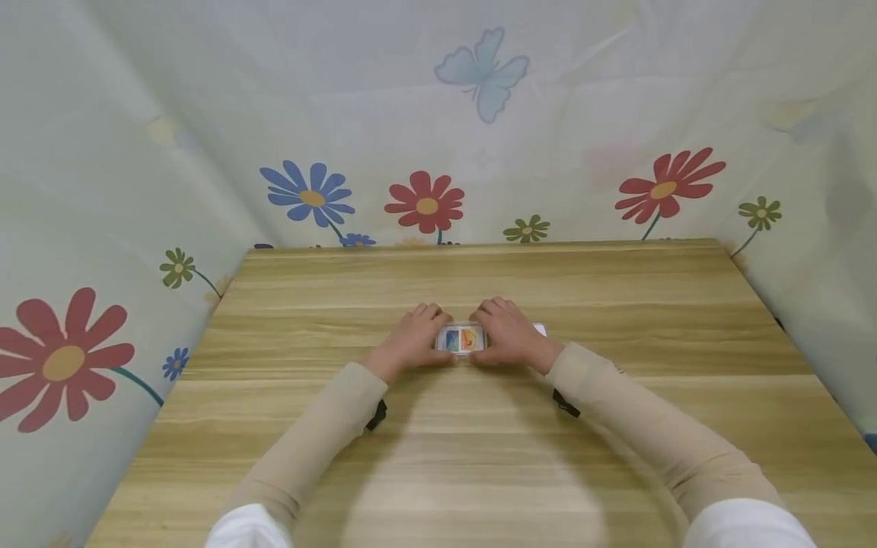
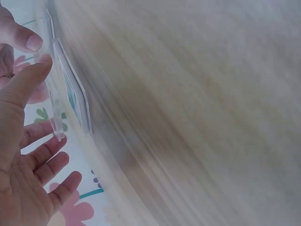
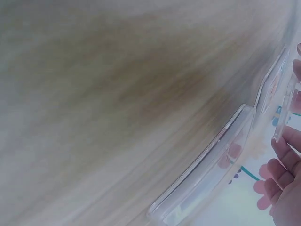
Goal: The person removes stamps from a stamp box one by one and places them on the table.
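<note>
Clear plastic gleams at mid-bench as a person steadies a thin transparent cover (image 2: 55, 109) in both hands, just above a picture case (image 2: 75, 89) lying flat on the wood-grained bench (image 1: 479, 275). The left hand (image 1: 416, 337) and the right hand (image 1: 505, 335) each pinch it at the near and far edges, thumb on the near side, fingers on the far; the left hand's outer fingers spread loosely apart. Through the cover show a blue-green picture (image 1: 452, 341) at left and an orange picture (image 1: 469, 339) at right. A second case (image 3: 202, 174) lies directly to the right, mostly hidden beneath the right hand in the head view.

The step in hand looks like matching cover to case, though whether it is going on or coming off cannot be told. Either way, it would be best kept level, with both hands moving together and gripping only the rims, to avoid smears and bowing. Ends and corners should line up before any pressing, fingertips clear of the seam, and the right wrist high enough not to nudge the second case.
</note>
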`<state>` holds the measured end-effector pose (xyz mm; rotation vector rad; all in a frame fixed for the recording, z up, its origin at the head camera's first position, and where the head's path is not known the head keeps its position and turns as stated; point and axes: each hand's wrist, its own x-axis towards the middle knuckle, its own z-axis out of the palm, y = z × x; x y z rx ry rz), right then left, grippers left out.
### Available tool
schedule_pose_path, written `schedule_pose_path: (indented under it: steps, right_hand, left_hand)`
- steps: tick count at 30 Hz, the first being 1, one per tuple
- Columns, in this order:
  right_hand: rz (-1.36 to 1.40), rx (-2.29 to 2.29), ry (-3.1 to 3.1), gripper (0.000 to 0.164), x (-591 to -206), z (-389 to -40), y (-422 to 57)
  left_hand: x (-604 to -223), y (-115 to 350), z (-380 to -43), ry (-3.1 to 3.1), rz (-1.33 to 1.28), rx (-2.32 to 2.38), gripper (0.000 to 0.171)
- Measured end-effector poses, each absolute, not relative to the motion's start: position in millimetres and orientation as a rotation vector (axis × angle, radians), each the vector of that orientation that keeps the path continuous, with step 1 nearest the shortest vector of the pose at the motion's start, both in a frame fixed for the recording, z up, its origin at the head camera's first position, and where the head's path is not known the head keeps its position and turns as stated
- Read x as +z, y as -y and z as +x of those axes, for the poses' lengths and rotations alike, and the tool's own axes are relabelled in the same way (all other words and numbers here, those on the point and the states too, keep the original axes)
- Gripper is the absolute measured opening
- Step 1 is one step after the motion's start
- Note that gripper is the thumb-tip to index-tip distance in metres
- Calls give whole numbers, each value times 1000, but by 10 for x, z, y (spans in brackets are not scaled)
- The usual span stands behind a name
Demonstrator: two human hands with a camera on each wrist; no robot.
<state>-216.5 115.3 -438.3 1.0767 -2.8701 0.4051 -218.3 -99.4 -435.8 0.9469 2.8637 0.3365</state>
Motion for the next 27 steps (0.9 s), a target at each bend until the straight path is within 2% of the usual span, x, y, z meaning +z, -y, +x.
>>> schedule_pose_path:
  steps: [15, 27]
  right_hand:
    - [1120, 336, 2837, 58, -4314, -1990, -1252]
    - [1101, 310, 2835, 56, -4307, -1747, -1316]
  left_hand:
    - [-4291, 948, -2019, -2857, 1065, 281, 64]
    - [-4359, 875, -1876, -2832, 1158, 285, 67]
